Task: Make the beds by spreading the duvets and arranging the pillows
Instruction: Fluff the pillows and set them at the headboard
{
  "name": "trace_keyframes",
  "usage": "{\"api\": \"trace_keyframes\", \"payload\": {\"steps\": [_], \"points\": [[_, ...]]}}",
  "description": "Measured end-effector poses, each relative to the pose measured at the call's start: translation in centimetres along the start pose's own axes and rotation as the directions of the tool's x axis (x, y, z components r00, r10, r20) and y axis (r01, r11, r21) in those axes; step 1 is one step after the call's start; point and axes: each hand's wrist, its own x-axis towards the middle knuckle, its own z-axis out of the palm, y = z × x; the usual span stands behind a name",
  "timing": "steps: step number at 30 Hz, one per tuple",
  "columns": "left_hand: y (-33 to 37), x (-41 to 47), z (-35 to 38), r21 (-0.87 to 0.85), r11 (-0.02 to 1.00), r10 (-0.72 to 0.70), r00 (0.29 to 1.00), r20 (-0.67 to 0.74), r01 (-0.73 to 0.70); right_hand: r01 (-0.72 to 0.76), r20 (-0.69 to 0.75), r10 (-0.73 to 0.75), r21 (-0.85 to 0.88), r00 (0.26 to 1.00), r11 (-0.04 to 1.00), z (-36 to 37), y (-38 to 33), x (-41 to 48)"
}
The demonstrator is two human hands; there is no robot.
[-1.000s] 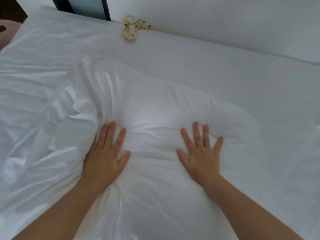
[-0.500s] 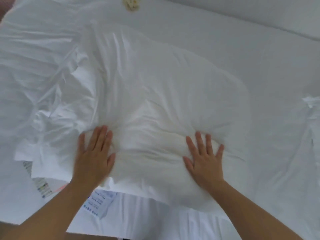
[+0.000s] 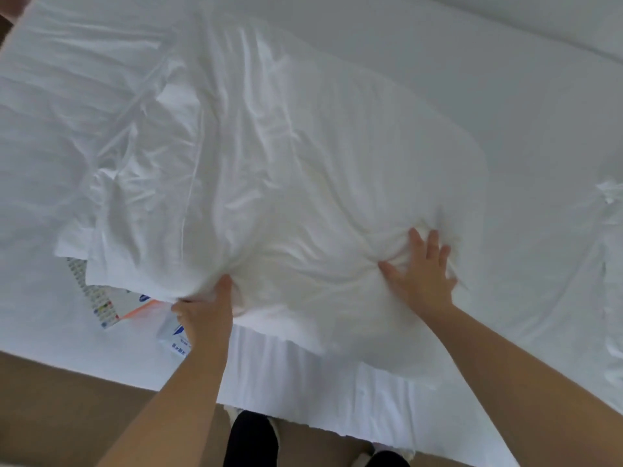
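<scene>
- The fingers (image 3: 418, 244) of the right hand (image 3: 421, 274) are spread wide and lie flat. They press down on the pillow (image 3: 303, 156), and the cloth bunches up in little folds around them.
- The left hand (image 3: 205, 310) has its thumb on top of the pillow's near edge. Its other fingers are tucked under that edge, so it looks like it pinches it. The picture is a bit blurry there, and I can't see the hidden fingers.
- The pillow is big, white and soft. It lies flat on the bed (image 3: 505, 72), close to the side where the person stands. Its near edge sticks out a little over the side of the bed.
- Some printed papers (image 3: 101, 298) peek out from under the pillow's left end, just beside the left hand.
- To the left, the white cloth (image 3: 50, 123) is full of wrinkles. At the far right there is another crumpled bit of cloth (image 3: 610, 197). I can't tell if either one is the duvet.
- Below the bed you can see the brown floor (image 3: 50, 409) and the person's dark legs (image 3: 249, 439).
- I think the job is only partly done. The pillow is being patted and set straight. No duvet is spread out smooth yet. The wrinkles still need flattening, and the papers may need to be taken away.
</scene>
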Motion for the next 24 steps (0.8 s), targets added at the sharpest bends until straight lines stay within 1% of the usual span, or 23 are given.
{"api": "trace_keyframes", "payload": {"steps": [2, 4, 7, 10, 11, 13, 16, 17, 18, 19, 21, 23, 24], "points": [[0.8, 1.3, 0.4, -0.056, 0.998, -0.017, 1.000, -0.016, 0.016, 0.008, 0.007, -0.008, -0.008, 1.000, 1.000, 0.7, 0.5, 0.1], [1.5, 2.4, 0.7, -0.028, 0.999, -0.025, 1.000, -0.017, 0.024, 0.005, 0.014, -0.005, -0.019, 1.000, 1.000, 1.2, 0.7, 0.1], [2.4, 4.0, 0.4, 0.015, 0.996, -0.087, 0.996, -0.024, 0.087, -0.040, 0.042, 0.040, -0.004, 0.998, 0.999, 1.3, 0.7, 0.1], [3.5, 5.5, -0.3, -0.058, 0.987, -0.153, 0.983, -0.105, 0.147, -0.111, 0.078, 0.110, 0.012, 0.991, 0.994, 1.4, 1.1, -0.3], [3.9, 6.1, -0.8, -0.092, 0.986, -0.153, 0.979, -0.136, 0.141, -0.133, 0.088, 0.130, 0.021, 0.988, 0.991, 1.5, 1.3, -0.5], [4.6, 7.3, -2.2, -0.097, 0.991, -0.108, 0.979, -0.172, 0.092, -0.165, 0.103, 0.160, 0.038, 0.982, 0.986, 1.8, 1.6, -0.9], [5.6, 9.3, -4.2, -0.022, 1.000, -0.017, 0.981, -0.191, 0.013, -0.184, 0.109, 0.179, 0.040, 0.978, 0.982, 2.0, 1.4, -1.1], [5.8, 9.9, -4.8, 0.005, 0.999, 0.034, 0.979, -0.200, -0.034, -0.191, 0.111, 0.186, 0.039, 0.976, 0.981, 1.9, 1.2, -1.1], [5.9, 10.3, -5.4, 0.058, 0.994, 0.098, 0.975, -0.198, -0.088, -0.199, 0.114, 0.193, 0.037, 0.974, 0.979, 1.9, 1.0, -1.1], [5.9, 10.7, -6.1, 0.157, 0.975, 0.185, 0.965, -0.186, -0.156, -0.204, 0.115, 0.199, 0.036, 0.973, 0.978, 2.0, 0.8, -1.1], [5.9, 11.5, -7.4, 0.348, 0.899, 0.327, 0.936, -0.131, -0.265, -0.199, 0.109, 0.195, 0.034, 0.975, 0.979, 2.1, 0.8, -1.2], [5.8, 12.9, -8.4, 0.415, 0.857, 0.381, 0.918, -0.107, -0.307, -0.194, 0.110, 0.187, 0.058, 0.976, 0.979, 2.3, 1.2, -1.3], [5.9, 13.5, -8.6, 0.430, 0.851, 0.378, 0.920, -0.100, -0.303, -0.199, 0.108, 0.190, 0.080, 0.976, 0.977, 2.3, 1.5, -1.5]]}}
